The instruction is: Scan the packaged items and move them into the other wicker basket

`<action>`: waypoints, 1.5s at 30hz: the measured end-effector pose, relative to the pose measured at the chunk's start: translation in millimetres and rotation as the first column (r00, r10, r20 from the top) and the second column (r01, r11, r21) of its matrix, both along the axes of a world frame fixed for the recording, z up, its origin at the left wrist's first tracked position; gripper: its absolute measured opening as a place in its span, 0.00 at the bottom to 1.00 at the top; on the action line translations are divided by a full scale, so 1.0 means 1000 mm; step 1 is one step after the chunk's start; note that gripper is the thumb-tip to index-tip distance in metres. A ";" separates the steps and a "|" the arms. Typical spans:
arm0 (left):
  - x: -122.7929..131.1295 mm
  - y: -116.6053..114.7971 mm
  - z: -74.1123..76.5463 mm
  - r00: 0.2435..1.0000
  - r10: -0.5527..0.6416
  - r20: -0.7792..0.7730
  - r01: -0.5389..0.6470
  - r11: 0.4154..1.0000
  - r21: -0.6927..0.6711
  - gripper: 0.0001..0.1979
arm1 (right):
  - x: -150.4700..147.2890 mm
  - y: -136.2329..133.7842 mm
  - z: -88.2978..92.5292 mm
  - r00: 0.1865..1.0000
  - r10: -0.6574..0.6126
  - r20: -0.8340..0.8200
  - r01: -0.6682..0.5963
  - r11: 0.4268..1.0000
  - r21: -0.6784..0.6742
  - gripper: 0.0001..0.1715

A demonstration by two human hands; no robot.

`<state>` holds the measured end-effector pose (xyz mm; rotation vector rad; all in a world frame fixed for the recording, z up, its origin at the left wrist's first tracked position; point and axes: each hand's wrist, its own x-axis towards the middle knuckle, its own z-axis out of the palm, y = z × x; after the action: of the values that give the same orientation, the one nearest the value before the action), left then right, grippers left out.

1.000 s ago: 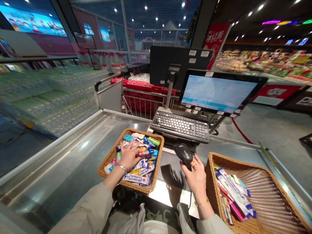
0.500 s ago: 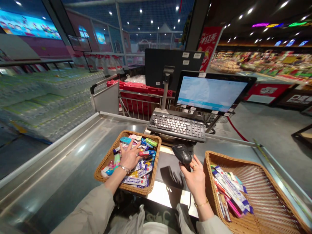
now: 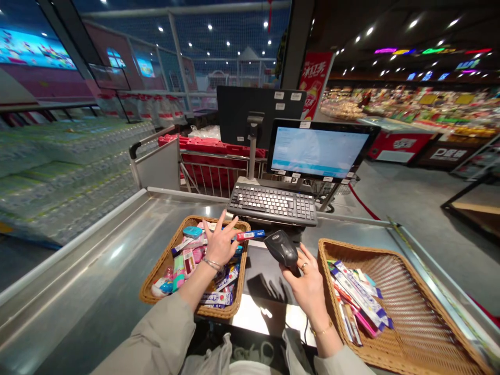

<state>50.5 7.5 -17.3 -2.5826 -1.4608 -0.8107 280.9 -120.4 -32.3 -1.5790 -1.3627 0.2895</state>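
My left hand [image 3: 221,244] is above the left wicker basket [image 3: 150,284], pinching one end of a slim blue-and-red pack [image 3: 251,235] with a white barcode label. That pack sticks out to the right over the basket's rim; its exact kind is unclear. Small packets, among them a turquoise pack [image 3: 192,232] and purple-and-white sticks [image 3: 216,298], fill the basket below. In my right hand [image 3: 308,281] is a black barcode scanner [image 3: 282,248], its head pointing left toward the pack. The scanner's handle is mostly hidden by my fingers.
A second wicker basket [image 3: 425,312] on the right holds purple-and-white sticks [image 3: 359,291] and other packets. Ahead are a keyboard [image 3: 273,202] and a lit screen [image 3: 312,151]. The metal counter [image 3: 97,291] has raised edges; a trolley [image 3: 156,161] stands behind it.
My left hand has lifted the blue-and-red pack from among the packets and moved it right, toward the scanner. My right hand still holds the scanner. The view has shifted slightly right.
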 end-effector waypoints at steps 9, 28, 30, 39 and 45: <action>0.035 0.008 0.000 0.996 -0.093 0.019 0.092 0.995 0.037 0.08 | 0.005 -0.013 0.010 0.999 0.016 0.030 -0.016 1.000 -0.005 0.21; 0.068 0.011 0.008 0.978 -0.207 0.027 0.204 0.974 0.095 0.09 | 0.023 -0.024 0.014 0.997 -0.050 0.057 0.049 0.999 0.014 0.23; 0.068 0.010 0.008 0.977 -0.209 0.029 0.206 0.974 0.096 0.09 | 0.024 -0.025 0.014 0.997 -0.052 0.052 0.051 0.999 0.017 0.23; 0.068 0.009 0.007 0.977 -0.210 0.037 0.205 0.973 0.108 0.10 | 0.023 -0.027 0.017 0.996 -0.061 0.068 0.061 0.998 0.007 0.23; 0.067 0.008 0.008 0.976 -0.209 0.053 0.201 0.972 0.124 0.10 | 0.024 -0.028 0.016 0.992 -0.055 0.113 0.054 0.998 0.010 0.22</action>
<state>117.8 15.3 -9.6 -2.6702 -1.1336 -0.9824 304.9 -148.6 -15.8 -1.6451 -1.4028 0.1629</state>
